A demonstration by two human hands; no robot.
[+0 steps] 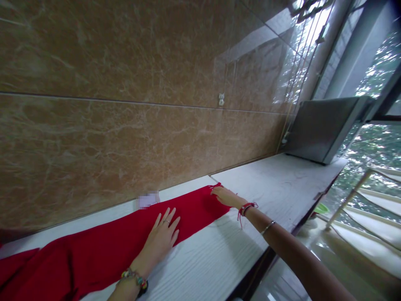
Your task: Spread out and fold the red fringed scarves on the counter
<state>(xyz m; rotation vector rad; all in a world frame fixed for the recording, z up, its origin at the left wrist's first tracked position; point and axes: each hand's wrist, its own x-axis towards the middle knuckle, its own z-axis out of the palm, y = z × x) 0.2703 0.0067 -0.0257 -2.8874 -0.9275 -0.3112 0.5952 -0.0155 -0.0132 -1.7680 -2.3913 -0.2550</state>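
A long red scarf point(194, 209) with a fringed far end lies stretched along a white, wood-grained counter point(200, 259). Its near part, at the lower left, is folded and rumpled. My left hand point(164, 234) rests on the middle of the scarf, palm down and fingers spread, with a ring on one finger. Over at the fringed end, my right hand point(224, 196) lies on the cloth with its fingers stretched out toward the left. Its palm is turned down and the fingertips touch the scarf.
A blurred pale item point(148, 200) sits between scarf and wall. Brown marbled tiles point(125, 142) rise behind the counter. A grey metal box-shaped appliance point(319, 129) stands at the counter's far end. To the right are a pale-framed rack point(349, 198) and a green basin point(321, 208).
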